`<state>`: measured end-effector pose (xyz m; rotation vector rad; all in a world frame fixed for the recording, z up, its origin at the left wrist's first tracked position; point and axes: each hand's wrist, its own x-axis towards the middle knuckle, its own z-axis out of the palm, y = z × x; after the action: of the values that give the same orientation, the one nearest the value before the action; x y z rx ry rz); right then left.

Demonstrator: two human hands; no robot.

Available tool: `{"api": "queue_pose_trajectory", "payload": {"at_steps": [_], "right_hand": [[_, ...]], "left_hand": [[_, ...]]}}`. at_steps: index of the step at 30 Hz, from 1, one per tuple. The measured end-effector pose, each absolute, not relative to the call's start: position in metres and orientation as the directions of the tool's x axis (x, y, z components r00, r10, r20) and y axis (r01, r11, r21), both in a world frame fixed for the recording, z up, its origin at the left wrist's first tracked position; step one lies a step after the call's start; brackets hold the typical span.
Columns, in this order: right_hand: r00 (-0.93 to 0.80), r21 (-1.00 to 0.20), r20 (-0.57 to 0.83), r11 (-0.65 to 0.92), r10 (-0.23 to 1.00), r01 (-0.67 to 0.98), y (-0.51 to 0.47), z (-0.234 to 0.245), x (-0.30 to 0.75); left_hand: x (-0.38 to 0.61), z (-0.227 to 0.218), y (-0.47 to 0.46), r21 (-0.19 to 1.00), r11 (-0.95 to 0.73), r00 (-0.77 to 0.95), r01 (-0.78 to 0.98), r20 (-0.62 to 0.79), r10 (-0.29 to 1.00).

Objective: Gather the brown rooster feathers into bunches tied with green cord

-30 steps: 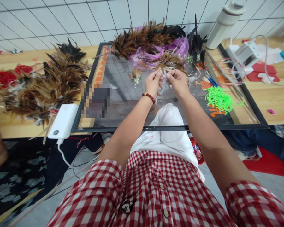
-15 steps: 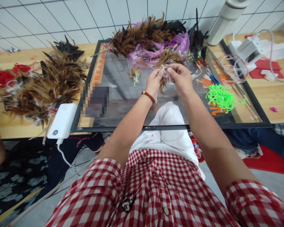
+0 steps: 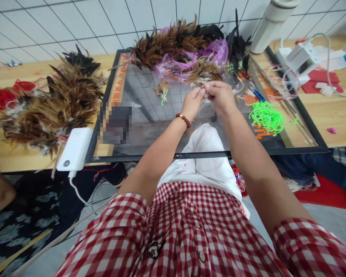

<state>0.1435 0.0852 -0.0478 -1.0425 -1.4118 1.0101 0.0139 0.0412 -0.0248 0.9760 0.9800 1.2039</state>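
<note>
My left hand (image 3: 193, 103), with a dark red bead bracelet (image 3: 183, 120) at the wrist, is closed in a pinch. Against it, my right hand (image 3: 221, 98) pinches too, the fingertips of both meeting above the glass. Between them is a small bunch of feathers, now almost wholly hidden by the fingers. Just beyond lies a pile of brown feathers (image 3: 204, 71) beside a purple plastic bag (image 3: 175, 66). Left of my hands, a little feather bunch (image 3: 161, 90) tied with green string rests on the glass.
A black-framed glass panel (image 3: 158, 144) lies on the wooden table. Bright green cord (image 3: 266, 117), a blue-handled tool (image 3: 258, 94) and black feathers (image 3: 237, 42) are at right. A feather garland (image 3: 72, 92) and white power bank (image 3: 75, 149) lie left. A person's arm (image 3: 0, 188) shows at far left.
My hands have drawn together, the fingertips now touching. The feathers that hung below my fingers are no longer visible. The whole view has shifted slightly.
</note>
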Motion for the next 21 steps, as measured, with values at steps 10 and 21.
{"api": "queue_pose_trajectory", "payload": {"at_steps": [10,21], "right_hand": [[-0.220,-0.808,0.478,0.524,0.850,0.269,0.069,-0.029,0.146],[-0.094,-0.954,0.285,0.292,0.954,0.065,0.070,-0.032,0.139]], "left_hand": [[0.010,-0.026,0.044,0.967,0.053,0.103,-0.247,-0.028,0.994],[0.009,-0.028,0.044,0.977,0.028,0.141,-0.211,0.003,0.990]]}}
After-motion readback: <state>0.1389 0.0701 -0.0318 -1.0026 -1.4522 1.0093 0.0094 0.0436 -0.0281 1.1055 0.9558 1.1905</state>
